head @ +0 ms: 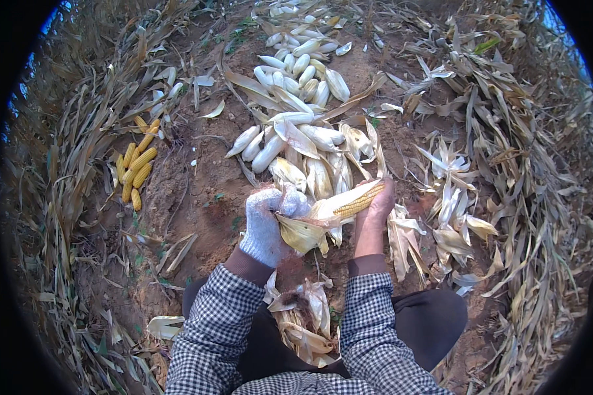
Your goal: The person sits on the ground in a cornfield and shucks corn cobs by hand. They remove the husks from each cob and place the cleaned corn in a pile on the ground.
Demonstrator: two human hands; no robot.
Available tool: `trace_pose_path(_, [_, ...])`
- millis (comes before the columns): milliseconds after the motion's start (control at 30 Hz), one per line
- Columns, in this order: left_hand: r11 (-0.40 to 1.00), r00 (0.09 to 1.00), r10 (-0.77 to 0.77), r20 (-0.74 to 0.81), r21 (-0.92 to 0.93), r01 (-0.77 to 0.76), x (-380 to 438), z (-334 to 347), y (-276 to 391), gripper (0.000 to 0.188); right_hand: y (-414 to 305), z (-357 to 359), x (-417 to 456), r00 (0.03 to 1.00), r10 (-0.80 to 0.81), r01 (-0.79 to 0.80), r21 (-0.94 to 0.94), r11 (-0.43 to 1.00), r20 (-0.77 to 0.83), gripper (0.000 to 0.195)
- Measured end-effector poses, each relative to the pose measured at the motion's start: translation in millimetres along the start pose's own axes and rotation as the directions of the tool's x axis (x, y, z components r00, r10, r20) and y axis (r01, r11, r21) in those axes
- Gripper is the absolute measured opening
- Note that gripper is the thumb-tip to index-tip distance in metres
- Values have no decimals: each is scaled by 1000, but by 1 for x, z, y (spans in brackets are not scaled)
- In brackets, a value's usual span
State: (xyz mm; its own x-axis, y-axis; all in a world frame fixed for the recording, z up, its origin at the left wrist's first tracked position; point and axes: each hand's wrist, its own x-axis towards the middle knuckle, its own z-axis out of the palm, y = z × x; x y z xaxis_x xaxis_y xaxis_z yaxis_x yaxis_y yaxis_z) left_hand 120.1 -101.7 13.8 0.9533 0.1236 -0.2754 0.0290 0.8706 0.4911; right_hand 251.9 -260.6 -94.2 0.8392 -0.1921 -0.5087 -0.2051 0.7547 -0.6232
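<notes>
A partly husked ear of corn (358, 201) is held between my two hands, its yellow kernels bare on one side. My right hand (379, 201), without a glove, grips the ear near its right end. My left hand (269, 219), in a pale knitted glove, is closed on the peeled-back husk (304, 233) at the other end. Reddish corn silk clings to the glove. Just beyond my hands lies a heap of ears still in pale husks (304, 143). Between my legs are stripped husks (309, 321) with dark silk.
Several bare yellow cobs (138, 163) lie piled on the soil to the left. Discarded husks (452, 202) are strewn at the right. More unhusked ears (301, 64) stretch away in front. Dry corn stalks and leaves (514, 128) bank up on both sides.
</notes>
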Motion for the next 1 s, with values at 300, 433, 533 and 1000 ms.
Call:
trace_pose_path(300, [242,918,384,-99,970,3,1,4,53,41,-36,-7,-12,920,-294,351,-209,913,260,34])
trace_pose_path(433, [258,1000,21,22,966,-27,8,13,4,78,-37,9,-51,814,-273,433,-221,874,512,37])
trace_pose_path(533, [274,990,-99,105,959,-75,10,11,-31,75,-33,19,-75,762,-198,405,-214,889,617,31])
trace_pose_path(1000, [611,866,433,-250,788,-78,34,-18,-41,24,-15,24,-83,895,-98,103,11,995,436,37])
